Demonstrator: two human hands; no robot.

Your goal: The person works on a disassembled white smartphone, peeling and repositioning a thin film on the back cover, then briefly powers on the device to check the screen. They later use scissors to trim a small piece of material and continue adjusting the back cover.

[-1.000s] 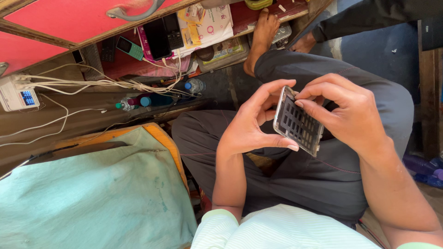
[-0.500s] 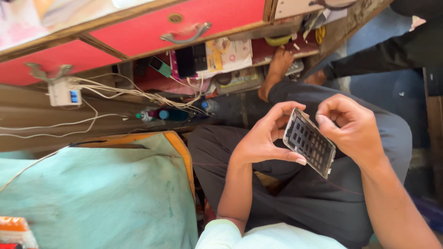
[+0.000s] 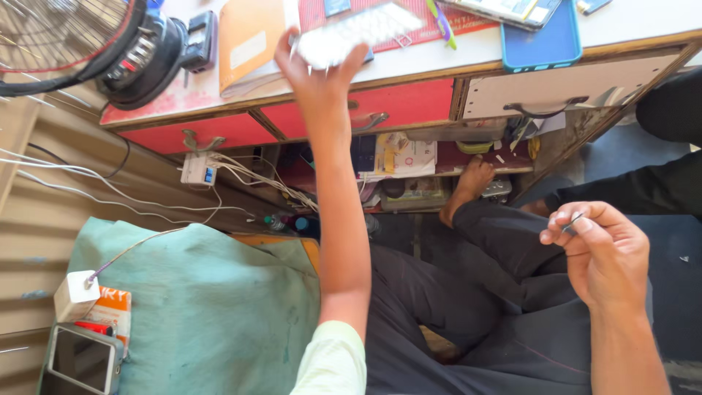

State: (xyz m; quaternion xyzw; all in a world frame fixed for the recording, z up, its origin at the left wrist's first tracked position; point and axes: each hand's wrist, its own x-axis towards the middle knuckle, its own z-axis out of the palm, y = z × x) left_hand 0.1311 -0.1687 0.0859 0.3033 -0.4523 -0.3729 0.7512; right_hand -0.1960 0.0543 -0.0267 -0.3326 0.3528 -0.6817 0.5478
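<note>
**Left hand lifts the keypad to the surface**

Since half a second ago, I see the left hand has left the lap and stretched up, fingers closed around the pale keypad panel, which is blurred above the surface beside an orange notebook. The right hand stays over the lap, pinching a small thin dark tool between thumb and fingertips.

1. Left hand is stretched up to the tabletop, fingers around a pale, blurry flat gadget.
2. Right hand sits over the lap, pinching a tiny thin dark piece.
3. Fan stands on the tabletop's left end.
</note>
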